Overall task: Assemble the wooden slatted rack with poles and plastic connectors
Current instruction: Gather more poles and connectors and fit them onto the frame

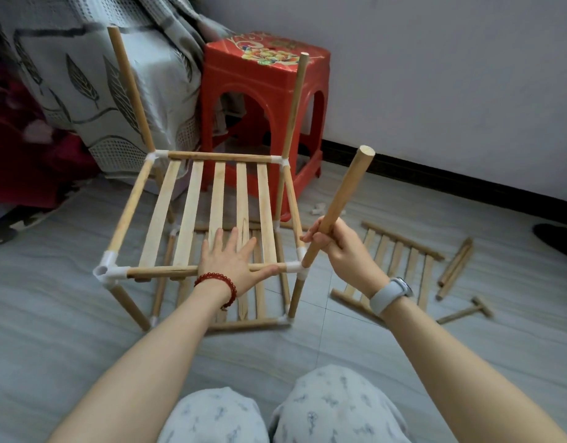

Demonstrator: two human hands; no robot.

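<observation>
At the rack's (212,199) near right connector (299,266), right hand (335,247) grips a tilted pole (338,203), tip at the socket, left hand (231,260) flat, fingers spread, on the front rail; an off-axis push may jam it or rack the frame.

The left hand (232,262) is laid flat, fingers spread and straight, arm extended forward. The right hand (335,247) is curled in a grip, wrist raised.
</observation>
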